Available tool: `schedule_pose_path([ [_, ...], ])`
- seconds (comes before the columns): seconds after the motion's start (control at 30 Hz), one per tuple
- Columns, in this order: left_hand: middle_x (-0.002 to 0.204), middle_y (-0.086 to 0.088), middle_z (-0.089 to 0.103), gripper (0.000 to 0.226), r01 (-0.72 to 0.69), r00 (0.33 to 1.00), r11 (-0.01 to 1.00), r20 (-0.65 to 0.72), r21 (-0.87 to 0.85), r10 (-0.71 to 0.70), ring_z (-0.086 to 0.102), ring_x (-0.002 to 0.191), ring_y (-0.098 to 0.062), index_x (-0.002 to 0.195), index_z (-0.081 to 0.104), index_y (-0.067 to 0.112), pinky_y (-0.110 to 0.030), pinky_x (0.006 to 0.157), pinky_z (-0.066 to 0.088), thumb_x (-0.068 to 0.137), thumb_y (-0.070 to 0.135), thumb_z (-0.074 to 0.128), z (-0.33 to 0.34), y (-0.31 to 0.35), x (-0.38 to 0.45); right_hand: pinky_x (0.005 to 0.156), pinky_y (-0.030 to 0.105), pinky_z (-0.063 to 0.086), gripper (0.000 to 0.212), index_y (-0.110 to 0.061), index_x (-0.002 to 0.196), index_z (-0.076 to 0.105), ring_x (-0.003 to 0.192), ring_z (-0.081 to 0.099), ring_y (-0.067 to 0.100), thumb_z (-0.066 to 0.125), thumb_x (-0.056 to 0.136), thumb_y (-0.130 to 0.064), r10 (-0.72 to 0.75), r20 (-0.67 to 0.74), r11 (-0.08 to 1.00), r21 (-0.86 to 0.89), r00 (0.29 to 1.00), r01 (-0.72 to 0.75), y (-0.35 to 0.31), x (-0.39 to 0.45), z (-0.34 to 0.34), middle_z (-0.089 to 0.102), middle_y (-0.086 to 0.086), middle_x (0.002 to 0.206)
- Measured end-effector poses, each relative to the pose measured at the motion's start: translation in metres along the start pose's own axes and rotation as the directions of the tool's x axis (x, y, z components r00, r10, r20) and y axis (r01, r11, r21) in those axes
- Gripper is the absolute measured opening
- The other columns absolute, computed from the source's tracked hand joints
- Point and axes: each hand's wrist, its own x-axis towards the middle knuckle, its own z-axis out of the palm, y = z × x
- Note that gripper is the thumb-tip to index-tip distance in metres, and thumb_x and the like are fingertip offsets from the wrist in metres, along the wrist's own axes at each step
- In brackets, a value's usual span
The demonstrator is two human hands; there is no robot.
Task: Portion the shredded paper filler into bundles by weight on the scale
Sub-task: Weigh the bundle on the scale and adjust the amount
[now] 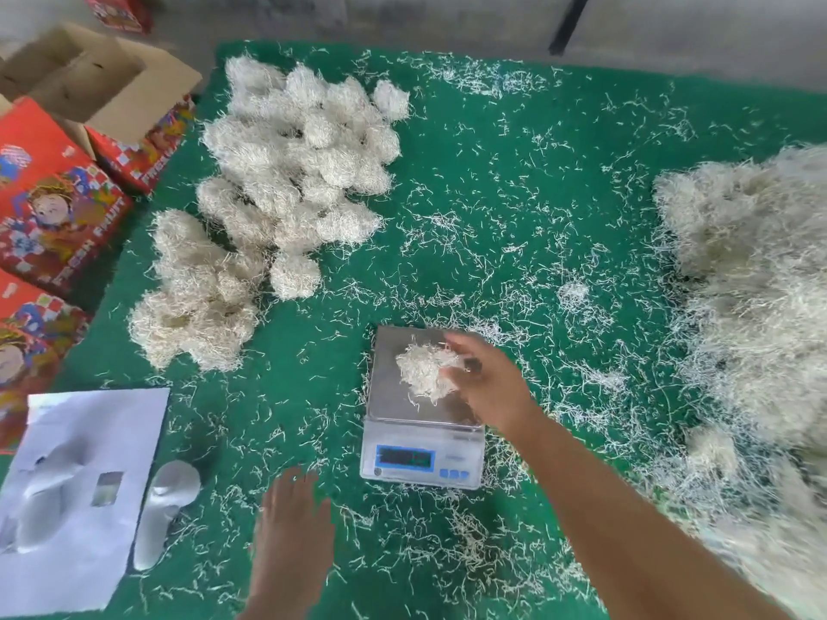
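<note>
A small digital scale (391,404) with a steel platform and a blue display stands on the green mat at centre front. A clump of white shredded paper (423,369) lies on its platform. My right hand (485,380) reaches in from the right, fingers closed around the clump's right side. My left hand (295,521) rests flat on the mat, left of and in front of the scale, fingers spread, holding nothing. A big loose heap of shredded paper (752,279) fills the right side. Several rounded paper bundles (286,172) lie piled at the back left.
Red printed fruit boxes (53,203) and an open cardboard carton (89,78) stand along the left edge. White moulded trays (76,494) lie at the front left. Loose paper strands are strewn over the green mat (514,181). A grey wall runs along the back.
</note>
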Motion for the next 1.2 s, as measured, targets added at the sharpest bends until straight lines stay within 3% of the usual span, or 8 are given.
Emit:
schedule_pose_path([
  [0.1, 0.171, -0.001, -0.001, 0.062, -0.233, 0.973, 0.956, 0.049, 0.178, 0.227, -0.001, 0.159, -0.022, 0.161, 0.019, 0.025, -0.044, 0.126, -0.001, 0.105, 0.036, 0.042, 0.014, -0.006, 0.026, 0.066, 0.0, 0.048, 0.051, -0.05, 0.134, 0.061, 0.094, 0.062, -0.017, 0.068, 0.1, -0.013, 0.02, -0.1, 0.997, 0.081, 0.995, -0.012, 0.001, -0.005, -0.007, 0.057, -0.03, 0.132],
  [0.23, 0.167, 0.001, -0.034, 0.07, -0.339, 0.941, 0.886, 0.107, 0.317, 0.322, -0.034, 0.152, -0.019, 0.164, -0.012, 0.025, -0.051, 0.123, -0.015, 0.106, 0.048, 0.02, 0.032, -0.019, 0.049, 0.08, -0.002, 0.045, 0.051, -0.046, 0.141, 0.06, 0.115, 0.057, -0.008, 0.065, 0.102, -0.013, 0.013, -0.154, 0.999, 0.043, 0.988, -0.006, 0.001, -0.012, -0.012, 0.048, -0.039, 0.14],
  [0.43, 0.173, -0.01, -0.002, 0.068, -0.347, 0.929, 0.824, 0.041, 0.447, 0.369, -0.012, 0.159, -0.024, 0.166, 0.007, 0.016, -0.063, 0.125, 0.012, 0.108, 0.049, 0.016, 0.054, -0.044, 0.056, 0.101, 0.004, 0.041, 0.05, -0.043, 0.141, 0.061, 0.116, 0.055, -0.017, 0.063, 0.103, -0.011, -0.034, -0.188, 0.999, 0.007, 0.982, 0.036, 0.008, -0.019, -0.004, 0.055, -0.027, 0.145],
  [0.6, 0.174, -0.006, -0.004, 0.065, -0.342, 0.896, 0.774, -0.063, 0.532, 0.439, -0.004, 0.16, -0.026, 0.166, 0.007, 0.018, -0.053, 0.125, 0.0, 0.109, 0.047, 0.016, 0.069, -0.051, 0.06, 0.113, 0.017, 0.04, 0.056, -0.055, 0.131, 0.06, 0.123, 0.05, -0.021, 0.063, 0.102, -0.007, -0.169, -0.188, 0.986, -0.042, 0.968, 0.164, 0.026, -0.035, 0.004, 0.048, -0.056, 0.125],
  [0.83, 0.173, -0.002, -0.003, 0.065, -0.324, 0.886, 0.804, -0.137, 0.499, 0.442, -0.008, 0.16, -0.018, 0.166, 0.004, 0.024, -0.059, 0.127, 0.014, 0.107, 0.052, 0.004, 0.075, -0.056, 0.062, 0.12, 0.035, 0.041, 0.042, -0.039, 0.139, 0.062, 0.131, 0.054, 0.004, 0.066, 0.103, -0.018, -0.237, -0.239, 0.972, -0.06, 0.942, 0.229, 0.061, -0.056, 0.007, 0.055, -0.024, 0.147],
  [0.97, 0.173, -0.001, 0.005, 0.066, -0.321, 0.868, 0.794, -0.176, 0.517, 0.465, 0.001, 0.16, -0.019, 0.165, 0.009, 0.024, -0.059, 0.126, 0.016, 0.107, 0.054, 0.006, 0.079, -0.057, 0.064, 0.112, 0.021, 0.045, 0.042, -0.041, 0.137, 0.063, 0.129, 0.056, 0.004, 0.066, 0.102, -0.019, -0.266, -0.228, 0.964, -0.071, 0.937, 0.256, 0.078, -0.058, 0.015, 0.056, -0.024, 0.145],
  [1.1, 0.172, -0.001, 0.007, 0.066, -0.33, 0.855, 0.788, -0.19, 0.52, 0.483, 0.002, 0.16, -0.019, 0.165, 0.011, 0.024, -0.058, 0.126, 0.017, 0.107, 0.056, 0.008, 0.081, -0.059, 0.066, 0.12, 0.035, 0.041, 0.041, -0.04, 0.136, 0.064, 0.13, 0.055, 0.0, 0.067, 0.101, -0.019, -0.258, -0.262, 0.966, -0.061, 0.93, 0.25, 0.088, -0.051, 0.024, 0.06, -0.023, 0.139],
  [1.2, 0.172, -0.001, 0.009, 0.067, -0.33, 0.85, 0.794, -0.206, 0.511, 0.485, 0.003, 0.16, -0.018, 0.165, 0.012, 0.024, -0.057, 0.127, 0.017, 0.106, 0.056, 0.008, 0.081, -0.059, 0.068, 0.096, 0.013, 0.051, 0.04, -0.039, 0.134, 0.066, 0.107, 0.06, -0.016, 0.067, 0.101, -0.015, -0.271, -0.3, 0.96, -0.015, 0.915, 0.28, 0.091, -0.046, 0.027, 0.062, -0.023, 0.131],
])
